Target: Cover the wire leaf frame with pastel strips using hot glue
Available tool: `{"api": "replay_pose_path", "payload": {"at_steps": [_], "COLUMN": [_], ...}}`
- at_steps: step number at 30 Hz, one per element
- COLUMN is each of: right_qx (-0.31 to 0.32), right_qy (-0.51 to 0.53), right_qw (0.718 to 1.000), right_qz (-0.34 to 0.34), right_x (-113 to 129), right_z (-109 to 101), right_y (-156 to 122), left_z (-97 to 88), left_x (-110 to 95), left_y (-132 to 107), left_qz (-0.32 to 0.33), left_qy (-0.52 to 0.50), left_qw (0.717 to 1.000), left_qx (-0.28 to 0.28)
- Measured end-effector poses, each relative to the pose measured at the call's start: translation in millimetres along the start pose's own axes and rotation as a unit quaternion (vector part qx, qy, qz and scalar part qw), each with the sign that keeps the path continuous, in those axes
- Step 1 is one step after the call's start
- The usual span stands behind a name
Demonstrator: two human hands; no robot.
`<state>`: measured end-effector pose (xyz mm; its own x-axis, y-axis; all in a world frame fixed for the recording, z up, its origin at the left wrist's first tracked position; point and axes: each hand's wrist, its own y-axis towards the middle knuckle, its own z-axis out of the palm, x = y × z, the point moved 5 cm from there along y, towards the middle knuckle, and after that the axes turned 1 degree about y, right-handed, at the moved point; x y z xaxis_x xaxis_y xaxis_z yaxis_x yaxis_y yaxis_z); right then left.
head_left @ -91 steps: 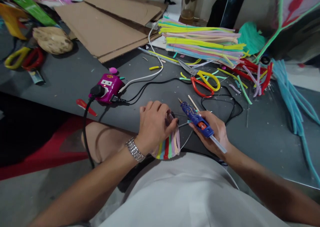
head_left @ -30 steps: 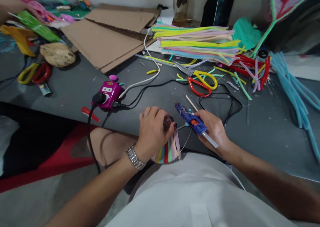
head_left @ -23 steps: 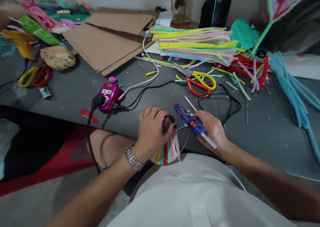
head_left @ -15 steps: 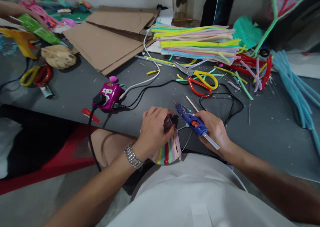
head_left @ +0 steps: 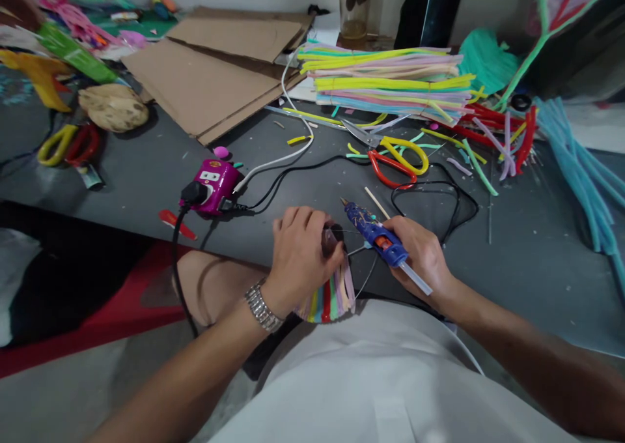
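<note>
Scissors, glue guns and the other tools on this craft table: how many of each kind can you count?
Hot glue gun: 1
Pairs of scissors: 2 (one mid-table, one far left, handles only)
Power socket: 1
Pipe-cleaner fringe: 1
Total: 5
</note>
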<state>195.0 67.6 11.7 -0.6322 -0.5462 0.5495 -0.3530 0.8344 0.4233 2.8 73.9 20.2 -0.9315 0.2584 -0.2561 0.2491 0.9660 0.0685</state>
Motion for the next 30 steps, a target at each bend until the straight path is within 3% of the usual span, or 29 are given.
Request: {"api": "replay_pose_path", "payload": {"at_steps": [16,30], "right_qx": [0.000,0.007], "right_qy": [0.006,0.008], "right_qw": [1.000,1.000], "right_qz": [-0.003,0.006], "right_x": [1,2], "right_z": [0,0], "right_y": [-1,0], "left_z": [-4.7,-8.8], "left_x": [-5,-9], "left_y": [-13,-15], "left_qz": [0.005,0.040], "left_qy": [0.053,0.080], "left_qw": [0.998,0.995], "left_qx": [-0.044,-0.040]}}
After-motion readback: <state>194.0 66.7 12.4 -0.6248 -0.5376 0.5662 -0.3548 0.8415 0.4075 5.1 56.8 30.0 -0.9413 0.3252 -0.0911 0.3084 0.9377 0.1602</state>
